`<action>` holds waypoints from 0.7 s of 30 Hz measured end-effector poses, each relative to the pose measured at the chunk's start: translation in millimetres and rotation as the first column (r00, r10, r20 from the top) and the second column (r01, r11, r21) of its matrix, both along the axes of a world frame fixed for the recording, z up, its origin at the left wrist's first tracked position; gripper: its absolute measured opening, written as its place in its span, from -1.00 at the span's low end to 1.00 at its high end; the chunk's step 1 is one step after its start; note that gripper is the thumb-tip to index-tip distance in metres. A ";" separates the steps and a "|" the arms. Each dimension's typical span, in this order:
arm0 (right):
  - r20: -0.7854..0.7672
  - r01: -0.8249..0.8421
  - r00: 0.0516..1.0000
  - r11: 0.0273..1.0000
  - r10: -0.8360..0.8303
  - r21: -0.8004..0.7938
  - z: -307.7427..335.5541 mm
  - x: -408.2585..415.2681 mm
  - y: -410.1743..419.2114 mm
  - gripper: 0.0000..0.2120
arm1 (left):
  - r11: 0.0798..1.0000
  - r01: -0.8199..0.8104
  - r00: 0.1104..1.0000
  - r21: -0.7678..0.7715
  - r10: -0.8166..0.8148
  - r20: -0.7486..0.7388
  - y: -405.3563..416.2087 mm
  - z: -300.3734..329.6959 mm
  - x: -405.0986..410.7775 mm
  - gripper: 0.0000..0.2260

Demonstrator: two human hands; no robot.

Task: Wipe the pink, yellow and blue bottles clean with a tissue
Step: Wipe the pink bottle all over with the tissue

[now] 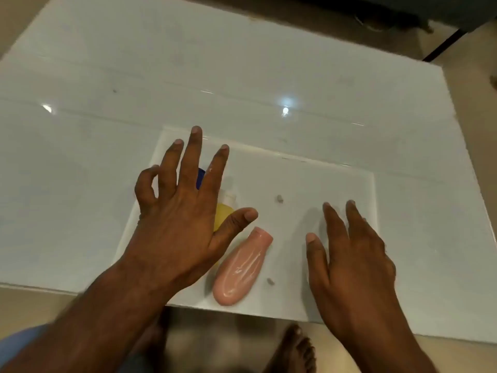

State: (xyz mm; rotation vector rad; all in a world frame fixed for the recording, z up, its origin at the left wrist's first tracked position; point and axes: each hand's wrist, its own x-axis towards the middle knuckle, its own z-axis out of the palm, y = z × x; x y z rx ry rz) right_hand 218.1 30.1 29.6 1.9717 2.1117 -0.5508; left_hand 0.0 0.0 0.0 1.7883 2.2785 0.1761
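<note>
Left hand spread, fingers straight, grasping nothing; yellow bottle and blue bottle show partly from under it. Pink bottle lies flat on the white surface, just right of its thumb. Right hand released, farther right, apart from the bottles.

Head view, steeply down and close over white table.
</note>
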 end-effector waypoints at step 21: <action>-0.120 -0.005 0.992 0.983 0.027 0.183 -2.9 4.4 -23.1 -0.86 | 0.998 0.054 0.996 0.020 -0.052 -0.074 -46.9 44.1 19.2 -0.14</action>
